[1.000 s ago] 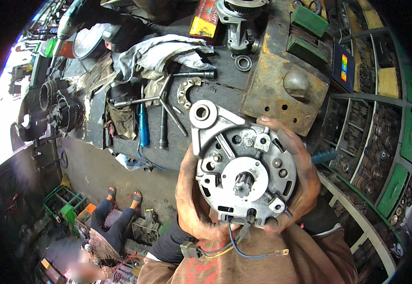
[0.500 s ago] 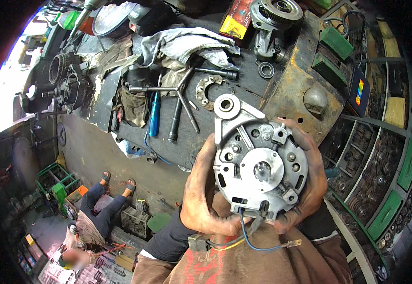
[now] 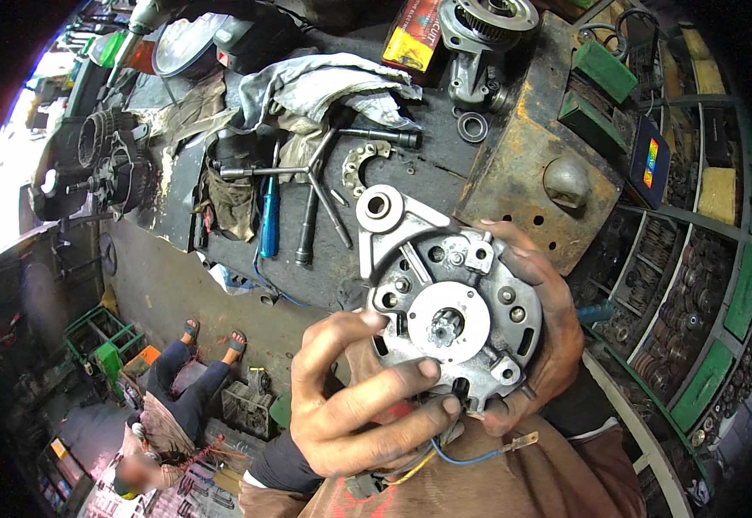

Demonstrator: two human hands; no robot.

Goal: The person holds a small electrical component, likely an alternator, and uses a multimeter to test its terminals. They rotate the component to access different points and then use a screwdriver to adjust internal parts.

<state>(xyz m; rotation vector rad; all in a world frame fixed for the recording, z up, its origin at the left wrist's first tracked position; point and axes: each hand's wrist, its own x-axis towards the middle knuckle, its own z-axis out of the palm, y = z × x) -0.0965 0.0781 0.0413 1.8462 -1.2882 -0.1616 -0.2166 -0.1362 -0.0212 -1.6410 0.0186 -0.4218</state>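
Note:
My right hand is wrapped round the right side of a silvery round alternator housing, its fingers at the top rim and its thumb low down. The housing faces up, with a splined shaft end in its centre and a mounting ear at the upper left. Over its lower left edge my left hand has its fingers spread, the fingertips at the face and rim; its thumb is hidden. From below the housing runs a blue wire with a metal terminal, beside a yellow wire partly behind my left hand.
On the dark bench lie a three-armed socket wrench, a blue-handled screwdriver, a curved rectifier plate, a bearing and a grey rag. Parts trays stand at right. Another person sits at lower left.
My left hand has loosened from the housing's side and spread its fingers over the lower left face. The housing has shifted left in view while my right hand keeps hold.

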